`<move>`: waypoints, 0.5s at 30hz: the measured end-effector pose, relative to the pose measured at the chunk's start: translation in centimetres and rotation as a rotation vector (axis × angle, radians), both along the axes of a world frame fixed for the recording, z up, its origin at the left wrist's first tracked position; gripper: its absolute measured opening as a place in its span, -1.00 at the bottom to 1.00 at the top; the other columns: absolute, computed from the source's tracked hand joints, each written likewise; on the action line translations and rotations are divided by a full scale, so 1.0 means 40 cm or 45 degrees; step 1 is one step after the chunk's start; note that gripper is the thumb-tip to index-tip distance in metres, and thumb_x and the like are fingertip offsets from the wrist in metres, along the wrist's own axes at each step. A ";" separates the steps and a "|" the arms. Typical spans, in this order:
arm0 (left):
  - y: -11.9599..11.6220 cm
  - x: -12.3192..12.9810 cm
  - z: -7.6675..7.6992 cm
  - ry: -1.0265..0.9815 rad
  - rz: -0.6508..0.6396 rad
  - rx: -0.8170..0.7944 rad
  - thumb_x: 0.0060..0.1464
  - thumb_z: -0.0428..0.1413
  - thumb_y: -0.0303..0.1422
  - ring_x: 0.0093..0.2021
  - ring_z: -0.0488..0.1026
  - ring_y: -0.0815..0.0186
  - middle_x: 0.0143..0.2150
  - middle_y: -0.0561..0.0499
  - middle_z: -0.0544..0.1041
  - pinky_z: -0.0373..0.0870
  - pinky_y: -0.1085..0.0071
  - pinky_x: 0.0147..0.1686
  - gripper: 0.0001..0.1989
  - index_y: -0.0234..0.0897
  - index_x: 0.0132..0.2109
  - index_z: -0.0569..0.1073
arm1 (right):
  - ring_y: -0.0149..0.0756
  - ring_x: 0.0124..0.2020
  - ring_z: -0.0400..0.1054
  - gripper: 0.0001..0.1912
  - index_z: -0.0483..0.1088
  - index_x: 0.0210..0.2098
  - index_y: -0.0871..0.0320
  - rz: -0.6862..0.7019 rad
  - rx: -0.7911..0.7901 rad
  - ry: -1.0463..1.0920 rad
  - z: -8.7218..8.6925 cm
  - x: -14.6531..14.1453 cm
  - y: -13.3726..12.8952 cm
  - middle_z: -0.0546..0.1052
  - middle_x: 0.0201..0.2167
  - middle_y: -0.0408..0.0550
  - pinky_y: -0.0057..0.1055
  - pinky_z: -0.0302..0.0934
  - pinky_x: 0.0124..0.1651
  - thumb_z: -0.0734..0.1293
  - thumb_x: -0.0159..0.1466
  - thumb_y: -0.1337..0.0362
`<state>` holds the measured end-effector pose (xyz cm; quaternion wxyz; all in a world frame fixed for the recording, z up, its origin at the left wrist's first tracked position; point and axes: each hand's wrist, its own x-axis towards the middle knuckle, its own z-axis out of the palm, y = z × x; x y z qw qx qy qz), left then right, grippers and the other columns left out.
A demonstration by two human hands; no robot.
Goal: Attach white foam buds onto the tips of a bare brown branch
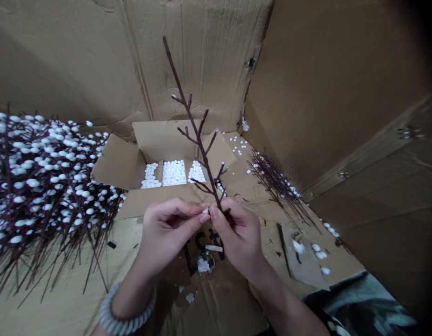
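Observation:
A bare brown branch [200,140] with short side twigs stands tilted in the middle of the view, its tip up and to the left. My right hand [239,229] is closed around its lower end. Against it, my left hand [170,226] pinches a small white piece [205,211] between thumb and forefinger, touching the right thumb. A few twig ends carry small white tips. Behind the hands, an open cardboard box [166,133] holds many white balls [173,172] in separate sections.
Many brown stems with white buds [44,172] are heaped at the left. Bare stems [275,179] lie at the right. A cardboard scrap [307,268] and loose white pieces [321,254] lie nearer. Cardboard walls [342,84] stand behind and at the right.

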<state>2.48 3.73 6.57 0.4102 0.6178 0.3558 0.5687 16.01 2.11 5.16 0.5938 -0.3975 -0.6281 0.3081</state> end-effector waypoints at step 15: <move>0.009 0.032 -0.012 0.734 -0.015 0.314 0.04 0.19 -0.45 -0.33 0.55 0.38 -0.30 0.02 0.59 0.51 0.52 -0.32 -0.85 -0.28 -0.18 0.47 | -0.50 -0.62 0.06 -0.74 0.24 -0.50 0.11 -0.364 0.154 0.497 0.003 0.057 0.059 0.21 -0.64 -0.30 -0.52 0.05 -0.52 0.20 0.32 0.22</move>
